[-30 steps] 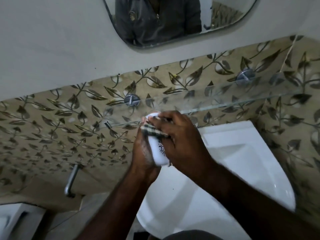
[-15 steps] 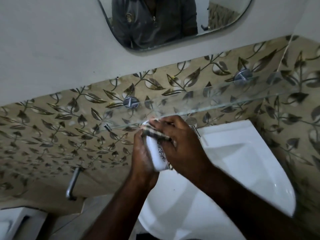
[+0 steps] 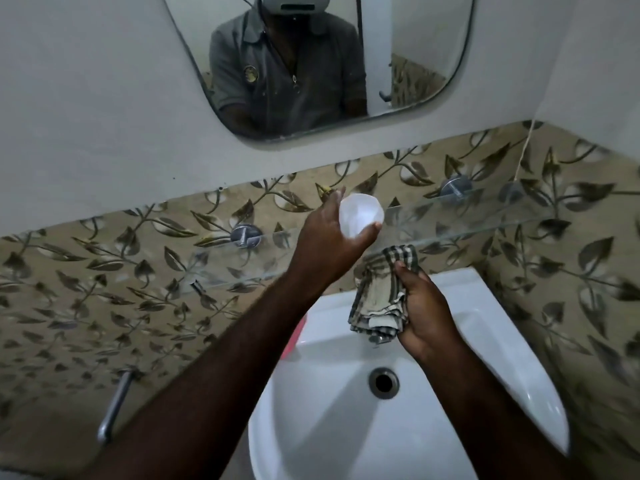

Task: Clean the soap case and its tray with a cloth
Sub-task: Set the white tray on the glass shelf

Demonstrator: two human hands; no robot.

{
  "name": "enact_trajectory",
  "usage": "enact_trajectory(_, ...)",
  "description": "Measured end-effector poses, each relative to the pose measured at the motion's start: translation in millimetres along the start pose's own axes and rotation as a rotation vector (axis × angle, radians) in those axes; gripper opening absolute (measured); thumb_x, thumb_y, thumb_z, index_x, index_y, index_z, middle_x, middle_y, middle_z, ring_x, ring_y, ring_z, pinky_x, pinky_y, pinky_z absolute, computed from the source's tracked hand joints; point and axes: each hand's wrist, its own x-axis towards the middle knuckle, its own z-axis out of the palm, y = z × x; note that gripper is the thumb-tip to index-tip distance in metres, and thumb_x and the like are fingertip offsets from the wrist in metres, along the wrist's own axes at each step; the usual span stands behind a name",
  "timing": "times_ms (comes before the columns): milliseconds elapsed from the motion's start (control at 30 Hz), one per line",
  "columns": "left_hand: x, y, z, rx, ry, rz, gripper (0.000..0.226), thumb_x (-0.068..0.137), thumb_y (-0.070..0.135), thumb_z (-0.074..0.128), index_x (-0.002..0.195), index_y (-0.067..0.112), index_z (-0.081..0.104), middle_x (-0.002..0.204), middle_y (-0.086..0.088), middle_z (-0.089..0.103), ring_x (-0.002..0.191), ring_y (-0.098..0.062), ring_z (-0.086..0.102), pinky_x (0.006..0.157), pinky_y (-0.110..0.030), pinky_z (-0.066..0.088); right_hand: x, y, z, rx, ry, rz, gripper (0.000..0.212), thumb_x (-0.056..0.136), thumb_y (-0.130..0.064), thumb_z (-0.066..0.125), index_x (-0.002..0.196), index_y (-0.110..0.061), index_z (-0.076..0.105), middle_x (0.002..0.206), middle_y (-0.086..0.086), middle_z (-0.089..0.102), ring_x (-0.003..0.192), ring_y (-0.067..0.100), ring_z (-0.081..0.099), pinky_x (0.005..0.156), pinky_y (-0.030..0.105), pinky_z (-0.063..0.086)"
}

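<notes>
My left hand [image 3: 332,237] grips a white soap case part [image 3: 360,214], raised in front of the glass shelf [image 3: 485,216] on the tiled wall. Its thumb curls under the white piece. My right hand [image 3: 422,313] holds a folded checked cloth [image 3: 379,292] lower down, over the back of the white sink [image 3: 346,427]. The cloth and the white piece are apart. A pink thing [image 3: 294,334] shows on the sink's left rim, mostly hidden behind my left forearm.
A mirror [image 3: 322,64] hangs above and reflects a person in a grey shirt. Chrome brackets [image 3: 246,235] fix the glass shelf to the leaf-patterned tiles. The sink drain [image 3: 383,382] lies below my right hand. A chrome pipe [image 3: 114,414] juts out at lower left.
My hands have parted. The left hand lifted the white piece up toward the shelf, and the right hand drew the cloth down and right. The view tilted up.
</notes>
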Motion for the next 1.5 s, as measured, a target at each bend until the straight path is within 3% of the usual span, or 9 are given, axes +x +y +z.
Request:
enact_trajectory(133, 33, -2, 28, 0.168, -0.106, 0.089, 0.086, 0.08, 0.049, 0.072, 0.146, 0.007, 0.037, 0.137, -0.017, 0.057, 0.121, -0.034, 0.055, 0.098, -0.039, 0.047, -2, -3, -4, 0.041, -0.026, 0.06, 0.043, 0.091, -0.024, 0.061, 0.129, -0.004, 0.056, 0.122, 0.025, 0.064, 0.113, 0.04, 0.063, 0.096, 0.057, 0.05)
enact_trajectory(367, 57, -4, 45, 0.266, -0.188, 0.196, 0.083, 0.081, 0.049, 0.072, 0.147, 0.009, 0.038, 0.142, -0.016, 0.052, 0.127, -0.032, 0.05, 0.1, -0.036, 0.043, 1, 0, -10, -0.016, -0.025, 0.095, 0.04, 0.088, -0.009, 0.062, 0.127, 0.0, 0.056, 0.121, 0.028, 0.064, 0.112, 0.042, 0.063, 0.096, 0.057, 0.05)
enact_trajectory(533, 21, 1, 19, -0.006, 0.06, 0.259, 0.055, 0.087, 0.035, 0.071, 0.133, 0.008, 0.056, 0.127, -0.009, 0.065, 0.117, -0.021, 0.059, 0.098, -0.036, 0.047, 9, 8, -18, -0.11, -0.035, 0.087, 0.032, 0.086, -0.009, 0.065, 0.117, -0.002, 0.064, 0.109, 0.026, 0.07, 0.098, 0.039, 0.069, 0.083, 0.051, 0.057)
enact_trajectory(667, -49, -21, 11, -0.235, 0.262, 0.363, 0.02, 0.09, 0.021, 0.064, 0.101, 0.006, 0.072, 0.088, 0.003, 0.071, 0.079, -0.011, 0.065, 0.07, -0.027, 0.051, 11, 26, -26, -0.18, -0.075, 0.107, 0.024, 0.086, -0.009, 0.065, 0.109, -0.004, 0.067, 0.101, 0.023, 0.073, 0.089, 0.036, 0.072, 0.073, 0.043, 0.058)
enact_trajectory(800, -109, -76, 31, -0.216, 0.226, 0.163, 0.025, 0.09, 0.023, 0.061, 0.074, 0.007, 0.071, 0.067, 0.007, 0.066, 0.059, -0.009, 0.057, 0.055, -0.03, 0.046, 13, 51, -27, -0.267, -0.075, 0.17, 0.024, 0.088, -0.004, 0.06, 0.111, -0.002, 0.065, 0.105, 0.03, 0.069, 0.093, 0.042, 0.068, 0.081, 0.051, 0.057)
enact_trajectory(933, -142, -147, 41, -0.084, 0.147, -0.181, 0.006, 0.082, 0.016, 0.069, 0.083, 0.011, 0.072, 0.08, 0.002, 0.072, 0.068, -0.008, 0.062, 0.061, -0.028, 0.048, 16, 82, -26, -0.402, -0.043, 0.222, 0.023, 0.087, 0.005, 0.053, 0.107, -0.002, 0.063, 0.096, 0.027, 0.07, 0.079, 0.035, 0.069, 0.071, 0.042, 0.058)
enact_trajectory(1100, -149, -206, 39, 0.131, 0.041, -0.385, 0.052, 0.072, 0.011, 0.082, 0.119, -0.001, 0.062, 0.112, -0.023, 0.065, 0.106, -0.039, 0.06, 0.092, -0.041, 0.046, 17, 110, -29, -0.516, -0.012, 0.274, 0.024, 0.089, 0.009, 0.048, 0.11, 0.003, 0.054, 0.09, 0.024, 0.065, 0.074, 0.031, 0.065, 0.064, 0.039, 0.057)
enact_trajectory(1333, -135, -243, 59, 0.285, -0.167, -0.478, 0.111, 0.071, 0.048, 0.08, 0.149, -0.005, 0.022, 0.142, -0.026, 0.042, 0.13, -0.039, 0.041, 0.107, -0.041, 0.034, 27, 133, -21, -0.622, 0.022, 0.31, 0.018, 0.088, 0.008, 0.047, 0.098, -0.004, 0.057, 0.081, 0.02, 0.064, 0.067, 0.029, 0.064, 0.056, 0.034, 0.056)
enact_trajectory(1500, -130, -264, 72, 0.447, -0.246, -0.483, 0.117, 0.072, 0.063, 0.069, 0.152, -0.001, 0.012, 0.146, -0.02, 0.038, 0.134, -0.036, 0.035, 0.109, -0.047, 0.031, 27, 144, -16, -0.682, 0.037, 0.329, 0.014, 0.087, 0.005, 0.05, 0.089, -0.007, 0.058, 0.082, 0.019, 0.064, 0.072, 0.03, 0.065, 0.065, 0.039, 0.056)
